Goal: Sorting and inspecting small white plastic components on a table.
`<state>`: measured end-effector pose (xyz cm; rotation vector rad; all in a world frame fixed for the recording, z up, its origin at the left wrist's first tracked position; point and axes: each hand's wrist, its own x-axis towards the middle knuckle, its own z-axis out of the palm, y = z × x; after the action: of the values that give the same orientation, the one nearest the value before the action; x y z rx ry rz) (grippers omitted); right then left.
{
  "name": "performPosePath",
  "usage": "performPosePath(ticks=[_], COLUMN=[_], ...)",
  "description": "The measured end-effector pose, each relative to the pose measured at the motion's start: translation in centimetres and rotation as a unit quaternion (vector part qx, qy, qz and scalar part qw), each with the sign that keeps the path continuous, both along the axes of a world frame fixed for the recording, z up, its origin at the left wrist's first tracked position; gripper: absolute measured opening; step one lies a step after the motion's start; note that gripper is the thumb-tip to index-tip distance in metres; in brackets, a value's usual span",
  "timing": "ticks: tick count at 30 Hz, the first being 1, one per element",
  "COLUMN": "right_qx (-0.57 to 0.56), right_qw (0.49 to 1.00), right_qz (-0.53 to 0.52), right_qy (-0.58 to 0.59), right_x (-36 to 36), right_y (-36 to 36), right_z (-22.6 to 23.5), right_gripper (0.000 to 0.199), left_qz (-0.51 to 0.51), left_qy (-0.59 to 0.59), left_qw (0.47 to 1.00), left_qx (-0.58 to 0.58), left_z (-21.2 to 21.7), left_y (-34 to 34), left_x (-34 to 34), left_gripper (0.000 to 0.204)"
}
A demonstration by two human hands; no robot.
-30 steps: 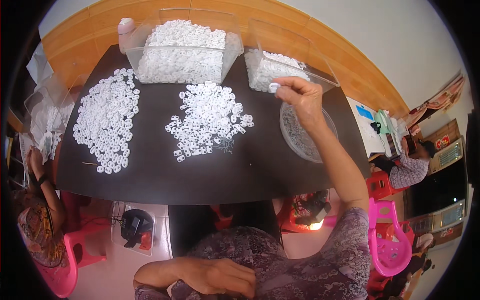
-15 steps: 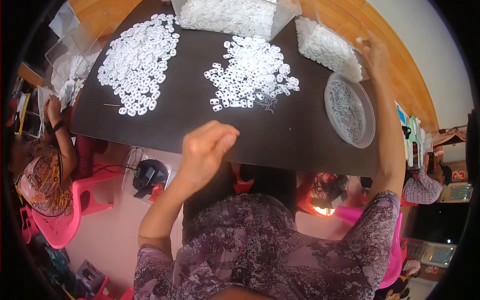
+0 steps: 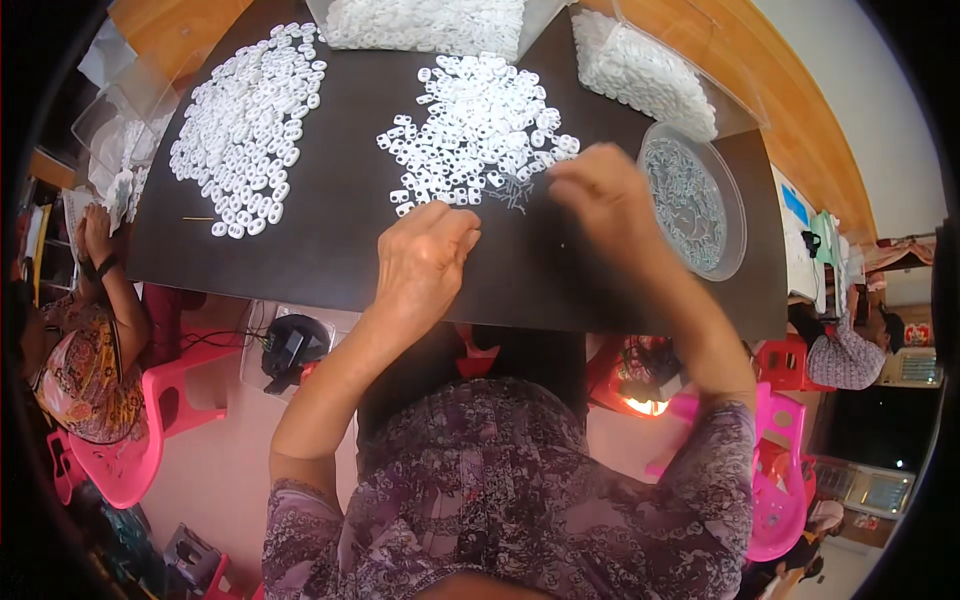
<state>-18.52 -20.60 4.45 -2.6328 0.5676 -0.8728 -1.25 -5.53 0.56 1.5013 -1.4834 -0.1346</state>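
My left hand (image 3: 424, 256) is closed over the table, fingers pressed together, at the near edge of the middle heap of small white plastic pieces with dark holes (image 3: 470, 125). Whatever it holds is hidden in the fingers. Slightly blurred, my right hand (image 3: 608, 205) hovers right of that heap with its fingers curled into a pinch; what is in them cannot be made out. Small grey metal screws (image 3: 514, 194) lie loose between the two hands, against the heap. A round clear tub (image 3: 738, 225) of similar screws stands to the right of my right hand.
A larger heap of oval white pieces (image 3: 245, 125) covers the table's left side, near a thin yellowish stick (image 3: 198, 218). Clear bins of white pieces stand at the back (image 3: 425, 25) and back right (image 3: 640, 75). Another person (image 3: 85, 350) sits at the left by a pink chair (image 3: 150, 450).
My right hand has come from the back-right bin, leftward and nearer, to beside the middle heap. My left hand has moved slightly nearer the heap, still closed. The whole view has shifted a little.
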Motion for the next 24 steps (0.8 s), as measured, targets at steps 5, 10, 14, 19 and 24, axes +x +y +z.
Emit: performPosePath(ticks=[5,10,14,19,24], right_qx=[-0.005,-0.1,-0.124,-0.082,-0.067], right_qw=[0.999,0.995,0.992,0.996,0.996], right_qz=[-0.035,-0.004,-0.006,-0.017,-0.055], right_qy=[0.01,-0.012,-0.013,-0.012,-0.017], right_x=[0.6,1.1,1.1,0.8,0.6], right_y=[2.3,2.8,3.0,3.1,3.3], right_z=[-3.5,-3.9,-4.1,-4.0,-3.6], right_gripper=[0.014,0.012,0.011,0.011,0.011], left_qz=[0.008,0.006,0.011,0.021,0.036], left_qy=[0.012,-0.003,-0.032,-0.089,-0.12], left_qw=[1.0,1.0,0.999,0.995,0.992], left_qx=[-0.008,-0.002,-0.002,-0.028,-0.026], left_z=[-0.1,0.0,-0.2,-0.9,-0.9], left_y=[-0.5,-0.5,-1.2,-2.3,-2.8], left_x=[-0.4,-0.7,-1.2,-1.7,-2.2], left_gripper=[0.009,0.009,0.01,0.012,0.012])
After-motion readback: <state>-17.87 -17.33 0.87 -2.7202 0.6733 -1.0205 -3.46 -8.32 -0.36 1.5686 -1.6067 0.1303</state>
